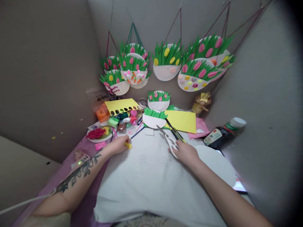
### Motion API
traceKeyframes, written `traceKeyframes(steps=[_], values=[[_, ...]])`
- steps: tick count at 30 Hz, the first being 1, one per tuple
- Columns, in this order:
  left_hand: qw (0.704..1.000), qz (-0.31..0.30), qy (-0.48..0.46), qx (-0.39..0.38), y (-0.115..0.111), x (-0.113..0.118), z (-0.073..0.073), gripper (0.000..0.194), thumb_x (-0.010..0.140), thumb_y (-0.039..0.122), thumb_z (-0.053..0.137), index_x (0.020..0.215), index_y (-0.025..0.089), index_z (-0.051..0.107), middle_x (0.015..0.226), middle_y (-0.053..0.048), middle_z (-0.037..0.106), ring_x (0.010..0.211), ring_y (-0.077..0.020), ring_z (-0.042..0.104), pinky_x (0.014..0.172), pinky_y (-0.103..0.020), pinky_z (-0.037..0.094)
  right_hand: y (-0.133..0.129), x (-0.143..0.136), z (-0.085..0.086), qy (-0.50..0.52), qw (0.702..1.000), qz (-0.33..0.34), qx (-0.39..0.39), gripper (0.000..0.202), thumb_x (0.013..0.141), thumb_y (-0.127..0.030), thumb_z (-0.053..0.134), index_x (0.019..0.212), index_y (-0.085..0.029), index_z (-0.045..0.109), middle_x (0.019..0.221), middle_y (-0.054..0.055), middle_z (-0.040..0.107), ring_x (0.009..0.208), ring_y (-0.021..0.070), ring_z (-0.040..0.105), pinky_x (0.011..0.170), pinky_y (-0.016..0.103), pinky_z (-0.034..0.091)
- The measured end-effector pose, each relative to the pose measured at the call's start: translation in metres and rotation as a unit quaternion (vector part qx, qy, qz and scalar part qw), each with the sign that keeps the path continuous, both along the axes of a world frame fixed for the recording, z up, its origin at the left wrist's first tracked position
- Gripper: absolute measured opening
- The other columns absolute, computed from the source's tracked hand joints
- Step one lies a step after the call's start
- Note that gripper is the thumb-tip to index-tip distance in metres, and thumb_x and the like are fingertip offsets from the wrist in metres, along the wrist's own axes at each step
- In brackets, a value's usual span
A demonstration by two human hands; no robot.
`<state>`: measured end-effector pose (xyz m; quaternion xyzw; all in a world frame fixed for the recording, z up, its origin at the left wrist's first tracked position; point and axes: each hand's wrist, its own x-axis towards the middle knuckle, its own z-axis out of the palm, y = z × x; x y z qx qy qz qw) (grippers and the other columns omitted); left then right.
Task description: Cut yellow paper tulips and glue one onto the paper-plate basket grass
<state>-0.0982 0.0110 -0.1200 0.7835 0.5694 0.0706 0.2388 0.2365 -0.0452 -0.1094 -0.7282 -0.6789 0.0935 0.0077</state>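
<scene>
My left hand (pixel 121 144) is closed on a small yellow piece (pixel 128 145) that looks like paper. A dark blue pencil (pixel 137 133) points away just beyond its fingertips; whether the hand touches it I cannot tell. My right hand (pixel 188 154) grips the white handles of a pair of scissors (pixel 168 138), blades pointing up and left. A black and yellow tool, perhaps a utility knife (pixel 174 130), lies alongside the scissors, close to the fingers. Beyond the blades a white half-plate pocket with green paper grass (pixel 155 119) rests on the pale cloth (pixel 142 179).
Yellow sheets (pixel 182 120) lie at the back; another yellow sheet (pixel 121 105) has holes along its edge. Clay packets (pixel 114 121) and pink yarn (pixel 96 133) sit left. At right are a dark bottle (pixel 221 134) and white disc (pixel 216 164). Decorated plates (pixel 167 72) hang behind.
</scene>
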Motion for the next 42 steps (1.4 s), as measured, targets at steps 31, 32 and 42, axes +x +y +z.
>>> traceKeyframes(steps=[31,32,42], values=[[0.97,0.022,-0.236,0.061,-0.002,0.062,-0.021,0.02,0.067,0.027,0.064,0.084,0.015,0.067,0.081,-0.005,0.068,0.073,-0.0165,0.058,0.067,-0.025,0.042,0.05,-0.103,-0.033,0.351,0.909,0.21,0.079,0.02,0.076,-0.012,0.053,0.093,-0.017,0.061,0.081,0.003,0.064,0.073,0.014,0.056,0.07,0.024,0.042],[0.975,0.015,-0.212,0.064,-0.001,0.059,-0.022,0.021,0.067,0.025,0.064,0.085,0.016,0.068,0.083,-0.005,0.068,0.074,-0.0168,0.058,0.068,-0.025,0.043,0.052,-0.102,-0.037,0.357,0.909,0.202,0.079,0.018,0.076,-0.01,0.052,0.09,-0.016,0.062,0.078,0.002,0.064,0.073,0.0138,0.056,0.07,0.024,0.042],[0.986,-0.008,-0.142,0.09,-0.005,0.053,-0.018,0.024,0.069,0.022,0.064,0.093,0.017,0.068,0.085,-0.005,0.07,0.075,-0.0174,0.061,0.07,-0.026,0.044,0.047,-0.101,-0.049,0.399,0.89,0.189,0.113,0.016,0.074,-0.012,0.052,0.084,-0.018,0.062,0.077,0.0,0.063,0.071,0.0129,0.057,0.067,0.024,0.043]])
